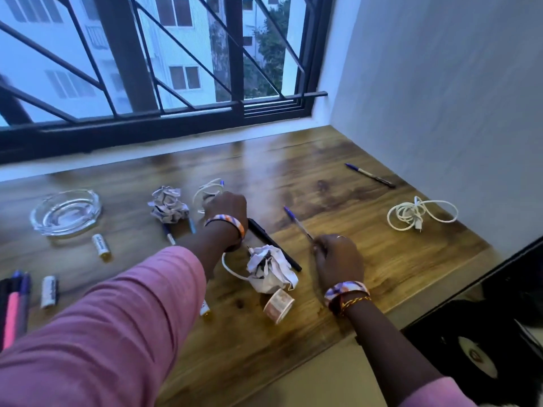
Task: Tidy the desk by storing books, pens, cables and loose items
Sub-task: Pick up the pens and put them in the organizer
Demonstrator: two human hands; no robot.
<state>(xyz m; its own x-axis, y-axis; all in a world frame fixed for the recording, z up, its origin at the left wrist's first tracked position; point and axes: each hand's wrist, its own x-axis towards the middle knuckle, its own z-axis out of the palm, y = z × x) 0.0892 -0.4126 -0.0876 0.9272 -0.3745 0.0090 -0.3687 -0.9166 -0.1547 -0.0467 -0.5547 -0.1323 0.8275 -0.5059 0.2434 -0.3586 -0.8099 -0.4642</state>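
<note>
Left hand point(225, 207) curled round white cable point(207, 191) at mid-desk point(338, 183); right hand point(338, 259) pinches near end of blue-capped pen point(297, 222); black pen point(273, 243) lies between hands.

No text can be read with certainty. The battery point(100, 245) lying near the glass ashtray point(66, 212) on the left of the desk carries dark printing along its white body, too blurred to make out. A second battery point(49, 291), nearer and further left, shows the same kind of smeared lettering. The crumpled paper point(168, 204) further back and the crumpled paper ball point(271, 270) nearer the middle both bear dark printed marks, none legible. The tape roll point(278, 304) near the desk's front edge shows only a faint pattern.
</note>
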